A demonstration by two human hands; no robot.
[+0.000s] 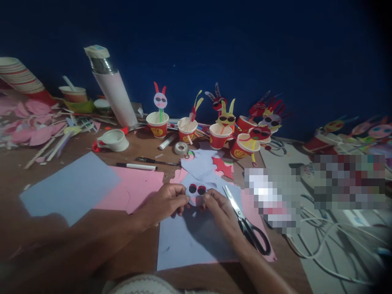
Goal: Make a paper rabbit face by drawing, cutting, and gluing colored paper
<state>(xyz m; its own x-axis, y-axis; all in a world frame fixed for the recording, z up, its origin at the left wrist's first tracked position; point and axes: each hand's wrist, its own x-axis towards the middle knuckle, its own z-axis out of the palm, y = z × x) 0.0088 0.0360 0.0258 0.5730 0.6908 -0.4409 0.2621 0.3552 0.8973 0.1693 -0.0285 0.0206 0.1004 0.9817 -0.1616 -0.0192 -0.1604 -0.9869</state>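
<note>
Between both hands is a round pale paper face (196,199) with two black eyes edged in red and a pink patch low on it. My left hand (171,200) pinches its left edge between thumb and fingers. On the opposite edge, my right hand (219,206) pinches it the same way. Beneath the hands lies a pale blue paper sheet (180,249) over pink paper. Black-handled scissors (245,224), blades parted slightly, rest just right of my right hand. Cut paper scraps (199,163) and a red paper cutout (223,166) lie beyond the face.
Red paper cups (157,127) holding paper faces on sticks line the wall. A white thermos (114,94), a mug (114,141), a tape roll (181,148) and a white marker (137,166) stand or lie left of centre. White cables (321,241) loop at right.
</note>
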